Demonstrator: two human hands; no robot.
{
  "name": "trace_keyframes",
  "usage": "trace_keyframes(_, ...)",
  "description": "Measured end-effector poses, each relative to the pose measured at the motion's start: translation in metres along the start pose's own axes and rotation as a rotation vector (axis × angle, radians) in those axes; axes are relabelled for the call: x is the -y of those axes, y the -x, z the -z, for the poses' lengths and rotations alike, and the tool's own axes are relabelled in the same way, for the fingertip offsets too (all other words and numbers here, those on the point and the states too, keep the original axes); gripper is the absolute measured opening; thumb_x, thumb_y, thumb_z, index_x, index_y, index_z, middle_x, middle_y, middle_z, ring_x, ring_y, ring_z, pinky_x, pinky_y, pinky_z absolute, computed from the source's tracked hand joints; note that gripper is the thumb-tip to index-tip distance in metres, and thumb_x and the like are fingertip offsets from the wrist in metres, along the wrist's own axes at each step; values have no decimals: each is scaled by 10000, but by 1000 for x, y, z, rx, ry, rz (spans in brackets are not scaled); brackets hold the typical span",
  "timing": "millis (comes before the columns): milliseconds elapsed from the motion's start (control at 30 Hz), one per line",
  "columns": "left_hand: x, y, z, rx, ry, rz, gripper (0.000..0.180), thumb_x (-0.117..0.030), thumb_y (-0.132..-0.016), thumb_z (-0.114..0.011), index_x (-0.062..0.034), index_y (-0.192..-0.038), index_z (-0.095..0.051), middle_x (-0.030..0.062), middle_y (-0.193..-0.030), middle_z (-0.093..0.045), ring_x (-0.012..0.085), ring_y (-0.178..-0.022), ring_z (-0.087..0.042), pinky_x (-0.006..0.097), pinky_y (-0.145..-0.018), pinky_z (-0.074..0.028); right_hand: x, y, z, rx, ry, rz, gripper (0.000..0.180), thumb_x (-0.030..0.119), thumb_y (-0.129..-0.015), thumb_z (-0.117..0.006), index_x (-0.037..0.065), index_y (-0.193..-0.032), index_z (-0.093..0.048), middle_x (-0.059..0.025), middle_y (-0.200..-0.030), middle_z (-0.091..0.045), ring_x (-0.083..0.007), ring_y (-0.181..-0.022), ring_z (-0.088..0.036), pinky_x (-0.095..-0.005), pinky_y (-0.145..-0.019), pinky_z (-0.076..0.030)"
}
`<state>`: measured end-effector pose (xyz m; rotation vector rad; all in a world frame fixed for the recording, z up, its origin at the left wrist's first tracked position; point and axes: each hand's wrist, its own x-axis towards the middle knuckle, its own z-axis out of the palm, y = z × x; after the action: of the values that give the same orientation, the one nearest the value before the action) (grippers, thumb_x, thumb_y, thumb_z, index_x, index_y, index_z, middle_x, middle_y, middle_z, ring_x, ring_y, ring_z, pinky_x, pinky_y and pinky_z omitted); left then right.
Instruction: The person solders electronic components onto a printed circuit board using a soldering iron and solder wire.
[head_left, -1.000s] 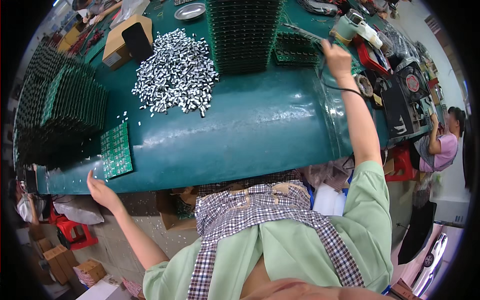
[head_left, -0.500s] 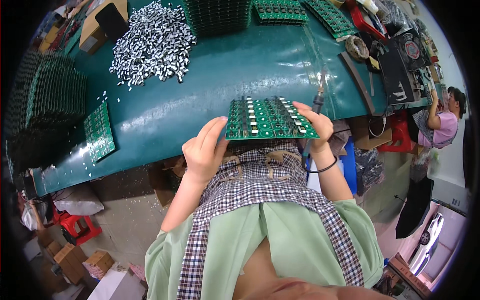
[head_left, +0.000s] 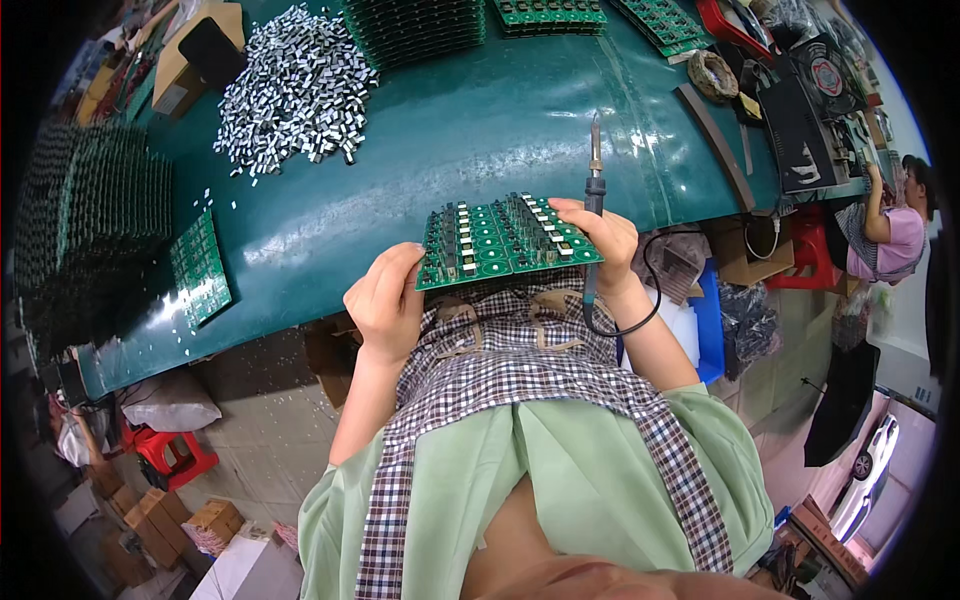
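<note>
From the head camera I am looking down at both hands holding one green circuit board (head_left: pixel 505 240) between them, over the near edge of the green table (head_left: pixel 450 130) and in front of the checked apron (head_left: pixel 520 370). The left hand (head_left: pixel 383 300) is pinching the board's left edge, fingertips clamped on it. The right hand (head_left: pixel 608 240) is closing on the right edge with its thumb and fingers, and it is also carrying a soldering iron (head_left: pixel 595 185); the handle is running across the hand, the metal tip is pointing away from the body, and the cord (head_left: pixel 655 290) is looping down past the wrist. I am seeing rows of small black and white parts standing on the board's upper face.

Out on the table, a heap of small metal parts (head_left: pixel 295 90) is lying near a dark phone (head_left: pixel 212 53), which is leaning on a cardboard box (head_left: pixel 172 80). A second board (head_left: pixel 200 268) is resting at the left, beside a tall stack of boards (head_left: pixel 95 220). On the far right, I am seeing a co-worker (head_left: pixel 890 225) sitting by the table.
</note>
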<state>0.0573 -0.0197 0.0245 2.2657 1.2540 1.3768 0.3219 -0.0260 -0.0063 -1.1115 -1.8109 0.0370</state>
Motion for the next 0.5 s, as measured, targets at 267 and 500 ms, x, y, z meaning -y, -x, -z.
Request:
trace_keyframes(267,0,1,1,-16,-2,-10,174,71,-725,-652,-9,-877,-633,130,-854,-669,271,-703,-666,304,-587,-519,4,-1,0,4,-21,-21,209,25,-719,-660,49,-920,-612,-137,-921,-710,-247,-727,-700,-290,-613,-538)
trace_keyframes(500,-1,0,5,-21,13,-71,179,33,-696,-683,-9,-866,-645,113,-843,-660,241,-649,-649,288,-545,-501,12,5,1,13,-77,-94,200,13,-726,-651,34,-920,-606,-156,-924,-709,-253,-781,-704,-282,-645,-543)
